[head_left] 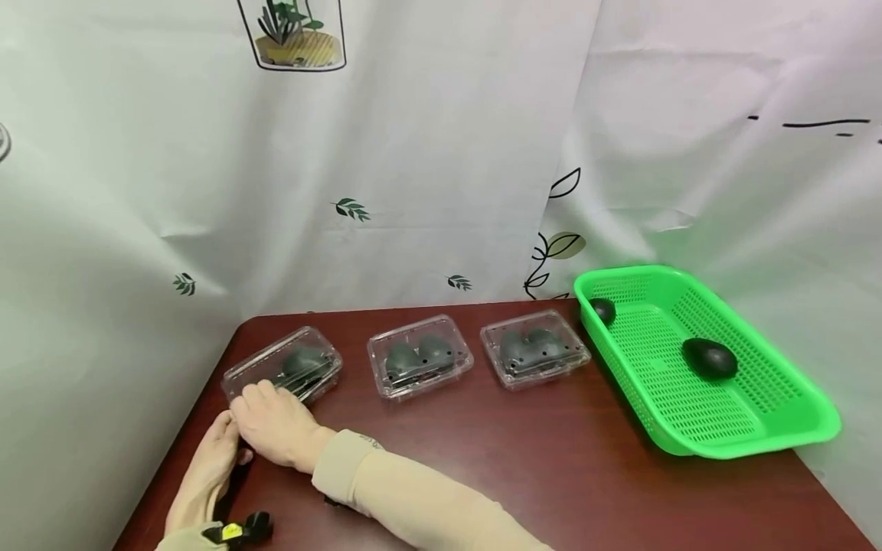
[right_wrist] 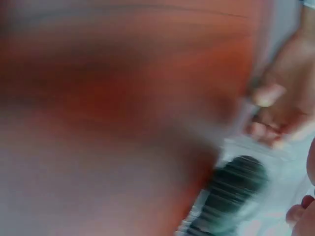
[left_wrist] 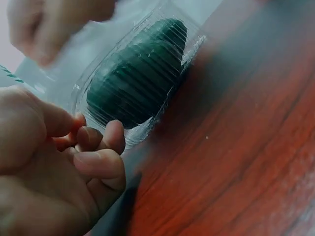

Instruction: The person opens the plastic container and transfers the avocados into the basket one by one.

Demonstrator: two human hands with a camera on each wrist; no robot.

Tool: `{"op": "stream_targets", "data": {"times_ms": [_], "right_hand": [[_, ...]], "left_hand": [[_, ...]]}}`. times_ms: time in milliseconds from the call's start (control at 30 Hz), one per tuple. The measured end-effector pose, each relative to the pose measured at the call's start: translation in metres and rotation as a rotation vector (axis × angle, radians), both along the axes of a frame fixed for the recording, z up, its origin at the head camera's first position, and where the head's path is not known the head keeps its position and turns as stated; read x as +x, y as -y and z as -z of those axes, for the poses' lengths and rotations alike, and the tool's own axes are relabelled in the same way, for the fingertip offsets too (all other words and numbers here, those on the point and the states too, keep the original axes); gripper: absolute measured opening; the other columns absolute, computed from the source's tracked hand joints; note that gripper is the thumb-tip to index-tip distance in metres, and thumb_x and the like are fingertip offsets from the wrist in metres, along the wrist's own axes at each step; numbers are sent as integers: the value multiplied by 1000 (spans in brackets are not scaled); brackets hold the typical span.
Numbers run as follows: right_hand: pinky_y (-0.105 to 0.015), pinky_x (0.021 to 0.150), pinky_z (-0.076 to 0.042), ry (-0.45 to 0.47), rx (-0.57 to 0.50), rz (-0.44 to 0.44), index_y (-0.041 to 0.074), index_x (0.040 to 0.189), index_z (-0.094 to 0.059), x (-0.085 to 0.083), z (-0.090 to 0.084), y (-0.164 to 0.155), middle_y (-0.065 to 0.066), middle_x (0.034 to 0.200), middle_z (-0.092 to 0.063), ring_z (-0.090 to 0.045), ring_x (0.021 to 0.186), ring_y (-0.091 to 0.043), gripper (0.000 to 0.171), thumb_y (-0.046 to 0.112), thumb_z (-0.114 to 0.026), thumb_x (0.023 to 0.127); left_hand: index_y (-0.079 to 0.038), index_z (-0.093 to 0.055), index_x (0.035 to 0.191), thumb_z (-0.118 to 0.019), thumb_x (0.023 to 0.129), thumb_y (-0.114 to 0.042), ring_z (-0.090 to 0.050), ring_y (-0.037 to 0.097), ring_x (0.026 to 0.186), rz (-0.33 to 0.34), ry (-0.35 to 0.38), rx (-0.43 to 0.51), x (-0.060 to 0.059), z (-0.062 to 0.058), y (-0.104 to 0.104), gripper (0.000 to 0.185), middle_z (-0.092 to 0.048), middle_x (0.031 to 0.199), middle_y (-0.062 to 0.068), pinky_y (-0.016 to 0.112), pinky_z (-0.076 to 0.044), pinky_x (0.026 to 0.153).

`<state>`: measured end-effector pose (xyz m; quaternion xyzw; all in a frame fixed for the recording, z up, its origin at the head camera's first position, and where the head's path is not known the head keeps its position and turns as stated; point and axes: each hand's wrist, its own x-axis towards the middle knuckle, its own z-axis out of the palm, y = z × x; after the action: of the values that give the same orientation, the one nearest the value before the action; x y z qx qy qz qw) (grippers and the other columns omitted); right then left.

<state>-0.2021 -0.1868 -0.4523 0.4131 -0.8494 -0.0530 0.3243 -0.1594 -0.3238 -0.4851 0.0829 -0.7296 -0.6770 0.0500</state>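
Three clear plastic clamshell boxes stand in a row on the dark red table, each with dark green avocado inside. Both hands are at the leftmost box. My right hand lies over its near left corner, fingers curled onto the lid edge. My left hand sits just beside it, and its curled fingers and thumb meet at the box's rim. The avocado shows through the ribbed lid. The right wrist view is blurred and shows the same avocado and the left hand.
The middle box and the right box are closed. A bright green mesh basket at the table's right end holds two loose avocados. A white printed curtain hangs behind. The table's left edge lies close to the hands.
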Motion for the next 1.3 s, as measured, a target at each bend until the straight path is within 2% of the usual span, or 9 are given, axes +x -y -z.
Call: {"op": "stream_targets", "data": {"times_ms": [133,233,367,467,600,700,900,1133,1300], "right_hand": [[-19,57,-42,77,-68,31,24,92,-54,1,-12,0,8,88,-48,-48,79,-9,14,35,-51,100],[-20,58,-42,139,-36,39,25,93,-54,3,-13,0,8,88,-49,-49,81,-9,12,35,-56,98],[-21,64,-43,170,31,45,26,96,-54,4,-12,-2,10,92,-50,-50,85,-8,12,36,-61,95],[-22,67,-43,191,60,47,27,100,-54,3,-15,-4,11,94,-50,-51,87,-8,11,36,-59,96],[-23,70,-45,202,107,37,29,109,-55,-3,-19,-17,11,99,-52,-52,89,-8,15,39,-57,97],[-26,74,-44,174,141,51,30,112,-57,-12,-19,-33,11,103,-54,-54,92,-9,22,42,-60,94],[-31,76,-39,134,198,131,28,107,-57,-25,-15,-55,7,100,-55,-52,90,-13,9,29,-49,102],[-39,72,-42,-113,205,131,26,92,-65,-34,-4,-65,5,84,-58,-54,76,-14,23,17,-45,100],[-41,71,-43,-187,183,109,24,90,-65,-35,0,-61,4,80,-58,-55,72,-15,22,16,-45,97]], "left_hand": [[-14,-51,94,-32,106,-19,-48,8,63,-61,65,-68,-2,-2,-3,23,-51,78,-7,23,-43,50],[-7,-46,103,-25,107,-26,-48,11,63,-107,141,-171,-4,-6,-5,28,-49,82,-3,25,-45,52],[-1,-39,113,-22,106,-35,-49,14,69,-73,235,-282,-8,-14,-3,39,-46,88,3,29,-46,58],[1,-39,114,-25,105,-35,-49,16,69,-72,251,-321,-15,-17,-3,39,-45,91,6,30,-46,60],[1,-42,108,-30,105,-31,-48,16,68,-120,225,-337,-23,-15,-6,34,-47,88,4,31,-45,59],[0,-43,101,-30,106,-31,-49,15,68,-125,207,-324,-24,-13,-5,34,-50,80,2,31,-45,60],[1,-40,99,-29,107,-25,-52,14,65,-128,178,-365,-18,-11,0,29,-54,78,2,30,-46,58],[4,-41,105,-32,105,-15,-51,18,63,-112,128,-492,-20,-11,-6,21,-54,86,16,30,-44,55],[3,-41,104,-35,104,-13,-49,20,57,-121,123,-543,-15,-14,-3,17,-51,78,14,32,-41,52]]}}
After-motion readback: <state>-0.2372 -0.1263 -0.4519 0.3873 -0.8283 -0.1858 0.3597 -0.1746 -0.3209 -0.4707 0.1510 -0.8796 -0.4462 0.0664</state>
